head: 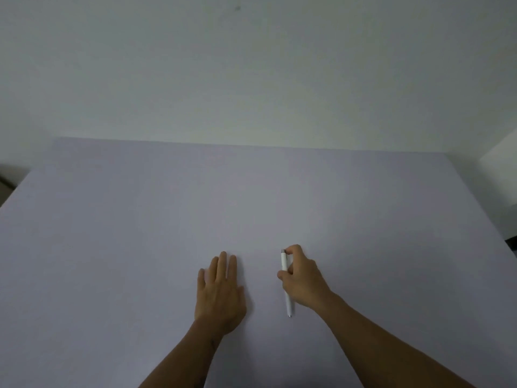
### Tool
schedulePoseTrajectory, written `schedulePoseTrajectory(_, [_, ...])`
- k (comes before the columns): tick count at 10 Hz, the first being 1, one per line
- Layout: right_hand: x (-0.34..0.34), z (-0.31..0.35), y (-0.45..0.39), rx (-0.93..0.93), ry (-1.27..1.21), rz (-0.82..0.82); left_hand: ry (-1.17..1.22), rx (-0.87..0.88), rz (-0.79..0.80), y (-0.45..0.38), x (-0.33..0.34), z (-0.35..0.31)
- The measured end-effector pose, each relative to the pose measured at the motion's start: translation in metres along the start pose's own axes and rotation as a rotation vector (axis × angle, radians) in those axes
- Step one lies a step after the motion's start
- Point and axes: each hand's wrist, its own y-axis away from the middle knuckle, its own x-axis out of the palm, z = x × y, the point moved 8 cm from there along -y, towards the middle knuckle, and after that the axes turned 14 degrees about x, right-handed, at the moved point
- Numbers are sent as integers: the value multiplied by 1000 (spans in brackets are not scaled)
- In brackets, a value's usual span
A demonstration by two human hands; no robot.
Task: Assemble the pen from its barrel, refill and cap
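Observation:
A white pen (284,261) lies lengthwise on the pale lilac table (140,219), its capped end pointing away from me and a small metal tip near me. My right hand (303,278) is curled over the pen's middle, thumb and fingers closed around it, so part of the barrel is hidden. To the left of the pen, my left hand (219,292) rests flat on the table, palm down, fingers together and holding nothing. No separate refill or cap shows.
A plain white wall rises behind the table's far edge. A white box-like object (500,175) stands off the table's right side. A dark object (5,183) peeks in at the left edge.

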Motion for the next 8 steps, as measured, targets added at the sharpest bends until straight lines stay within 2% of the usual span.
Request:
schedulePoseTrajectory(1, [15, 3, 6, -7, 159, -74, -36, 25, 113, 9, 25, 12])
schedulePoseTrajectory(4, [51, 4, 14, 36, 297, -141, -104, 118, 158, 7, 34, 22])
schedulePoseTrajectory(8, [34, -13, 22, 107, 104, -170, -132, 164, 207, 5, 30, 24])
